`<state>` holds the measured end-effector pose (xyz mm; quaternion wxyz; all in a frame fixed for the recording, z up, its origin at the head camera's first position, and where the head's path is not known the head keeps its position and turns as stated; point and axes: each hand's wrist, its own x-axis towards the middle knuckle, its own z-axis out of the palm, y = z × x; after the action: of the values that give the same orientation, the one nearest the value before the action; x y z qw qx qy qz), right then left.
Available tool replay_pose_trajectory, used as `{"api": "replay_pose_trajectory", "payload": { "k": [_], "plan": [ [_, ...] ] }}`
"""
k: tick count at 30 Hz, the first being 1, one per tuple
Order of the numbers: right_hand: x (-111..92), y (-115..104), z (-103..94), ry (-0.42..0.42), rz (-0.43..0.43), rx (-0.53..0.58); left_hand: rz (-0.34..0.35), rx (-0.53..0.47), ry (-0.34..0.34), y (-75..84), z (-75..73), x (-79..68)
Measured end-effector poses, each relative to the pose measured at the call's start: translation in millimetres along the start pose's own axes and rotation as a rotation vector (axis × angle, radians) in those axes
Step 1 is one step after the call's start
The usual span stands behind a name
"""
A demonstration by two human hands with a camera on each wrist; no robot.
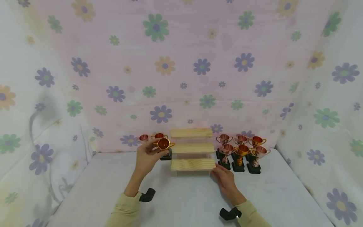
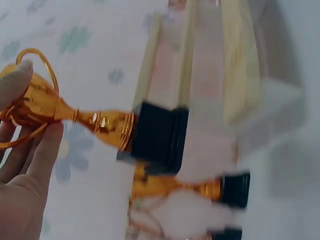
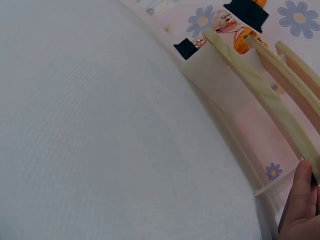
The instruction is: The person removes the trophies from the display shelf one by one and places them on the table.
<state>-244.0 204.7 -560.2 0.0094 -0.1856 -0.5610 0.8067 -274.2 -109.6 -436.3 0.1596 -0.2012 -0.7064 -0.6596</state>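
Observation:
My left hand [image 1: 146, 156] holds a small gold trophy cup [image 1: 164, 144] by its bowl, left of a three-tier wooden shelf [image 1: 193, 164]. In the left wrist view, the trophy [image 2: 102, 125] lies sideways across the picture, its black base towards the shelf planks. Fingertips of my right hand [image 1: 225, 181] touch the right end of the lowest plank. The right wrist view shows one straight finger against that plank's end; the rest of the hand is partly cut off. Behind my left hand stand a pink-copper trophy [image 1: 144, 138] and an orange-gold trophy [image 1: 159, 136], both partly hidden.
Right of the shelf, several copper and gold trophies [image 1: 241, 151] stand in two rows on black bases, close to my right hand. A white cloth [image 1: 187, 201] covers the table. Flower-patterned fabric [image 1: 181, 63] hangs at the back and both sides.

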Motion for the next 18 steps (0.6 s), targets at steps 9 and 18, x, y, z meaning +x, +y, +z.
{"api": "replay_pose_trajectory", "payload": {
  "k": [9,18],
  "plan": [
    [-2,0,0.9,0.007,0.021,0.009,-0.094,0.195,0.098,-15.1,-92.4,-18.6],
    [-2,-5,3.7,0.009,0.016,0.009,-0.172,0.272,0.071,-62.6,-135.4,1.1]
  ]
}}
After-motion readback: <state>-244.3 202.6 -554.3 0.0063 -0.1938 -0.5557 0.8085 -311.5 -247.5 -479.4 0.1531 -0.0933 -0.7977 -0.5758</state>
